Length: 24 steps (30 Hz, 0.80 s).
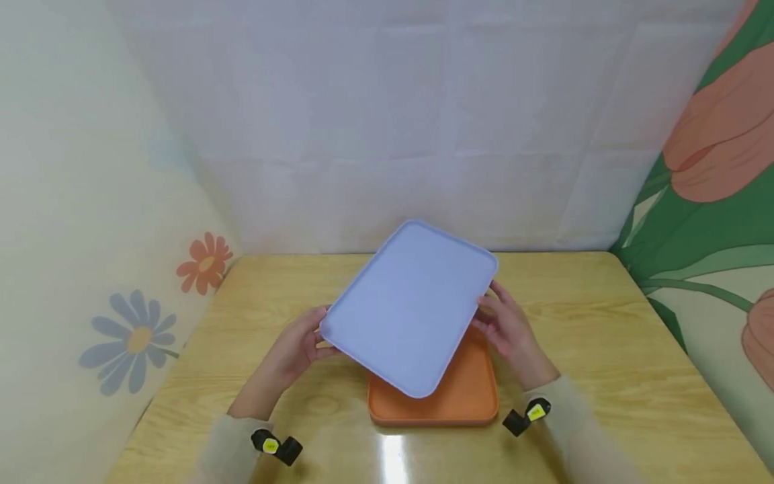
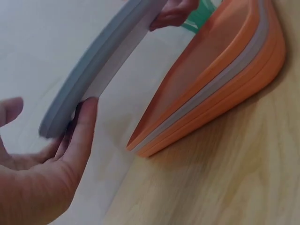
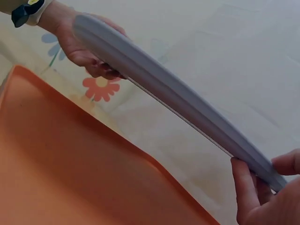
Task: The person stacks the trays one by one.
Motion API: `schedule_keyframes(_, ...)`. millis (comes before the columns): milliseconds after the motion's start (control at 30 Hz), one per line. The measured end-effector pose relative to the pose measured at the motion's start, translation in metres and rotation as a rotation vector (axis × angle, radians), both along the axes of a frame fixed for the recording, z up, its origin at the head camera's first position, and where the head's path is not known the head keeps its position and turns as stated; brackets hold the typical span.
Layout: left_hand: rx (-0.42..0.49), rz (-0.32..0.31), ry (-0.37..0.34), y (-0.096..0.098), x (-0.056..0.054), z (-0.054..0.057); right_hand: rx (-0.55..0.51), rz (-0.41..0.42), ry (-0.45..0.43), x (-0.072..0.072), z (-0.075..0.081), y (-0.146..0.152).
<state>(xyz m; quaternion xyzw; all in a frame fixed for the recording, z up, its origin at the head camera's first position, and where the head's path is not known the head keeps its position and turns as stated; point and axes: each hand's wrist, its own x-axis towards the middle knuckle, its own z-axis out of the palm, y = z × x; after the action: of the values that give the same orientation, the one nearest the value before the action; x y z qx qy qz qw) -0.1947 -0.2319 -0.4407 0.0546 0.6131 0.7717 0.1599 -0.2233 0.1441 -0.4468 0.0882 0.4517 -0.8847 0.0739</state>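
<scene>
A pale blue rectangular tray (image 1: 411, 302) is held up in both hands, turned at an angle over a stack of trays. My left hand (image 1: 296, 346) holds its left corner; in the left wrist view its fingers (image 2: 84, 126) press the underside, with the thumb off to the side. On the opposite edge my right hand (image 1: 510, 329) grips the rim, thumb above and fingers beneath, as the right wrist view shows. Under the blue tray lies an orange tray (image 1: 465, 386), the top of the stack. A thin grey layer (image 2: 234, 61) shows between orange layers at the stack's side.
The wooden table (image 1: 580, 323) extends on both sides of the stack. A white cloth backdrop (image 1: 399, 121) hangs behind it. Flower-patterned panels stand left and right, with large tulips (image 1: 719, 134) on the right one.
</scene>
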Motion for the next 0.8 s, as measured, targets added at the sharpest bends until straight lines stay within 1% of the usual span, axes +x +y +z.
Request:
schedule_keyframes(67, -0.031, -0.063, -0.001, -0.004, -0.006, 0.000, 0.022, 0.059, 0.015, -0.003, 0.001, 0.006)
schedule_keyframes(133, -0.070, -0.123, -0.004, -0.005, -0.011, 0.000, 0.044, 0.098, 0.030, -0.007, 0.003, 0.012)
schedule_keyframes(233, -0.113, -0.168, -0.019, 0.001, -0.018, -0.002, 0.080, 0.159, 0.074, -0.013, 0.006, 0.019)
schedule_keyframes(367, -0.165, -0.191, -0.022, 0.009, -0.026, -0.006, 0.118, 0.238, 0.122, -0.023, 0.008, 0.025)
schedule_keyframes(467, -0.184, -0.205, -0.027, 0.014, -0.029, -0.010, 0.162, 0.294, 0.132, -0.029, 0.007, 0.030)
schedule_keyframes(567, -0.190, -0.224, -0.033, 0.018, -0.028, -0.014, 0.225, 0.326, 0.127, -0.035, 0.006, 0.033)
schedule_keyframes(667, -0.198, -0.238, -0.036, 0.021, -0.024, -0.017, 0.290, 0.338, 0.113, -0.037, 0.005, 0.036)
schedule_keyframes(800, -0.207, -0.224, -0.039, 0.025, -0.019, -0.018, 0.342, 0.348, 0.106, -0.040, 0.003, 0.037)
